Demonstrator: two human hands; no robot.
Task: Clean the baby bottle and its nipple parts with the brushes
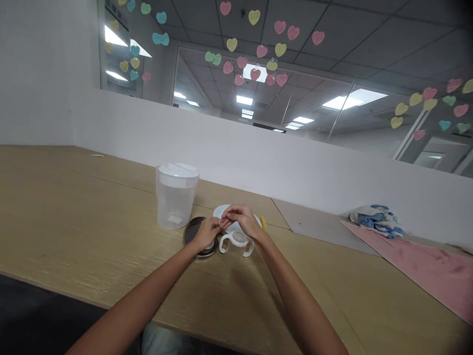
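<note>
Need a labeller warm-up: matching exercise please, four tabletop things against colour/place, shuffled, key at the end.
Things
1. lidded pitcher
2. round tray
3. two-handled cup piece
4. crumpled cloth

Colour or place
A. white, just right of the tray
B. blue and white, near the wall
C. translucent, furthest left of the four
D. dark, partly behind the left hand

Pairs: 1-C, 2-D, 3-A, 4-B

The one camera looks from the wearer's head, forward and down in a wide view, across the surface (111,231) to the white wall (236,153) and, along the top, glass panes (310,93). The left grip (207,233) and right grip (241,218) sit fairly near, just below centre; the wall's base slopes down rightward.
</note>
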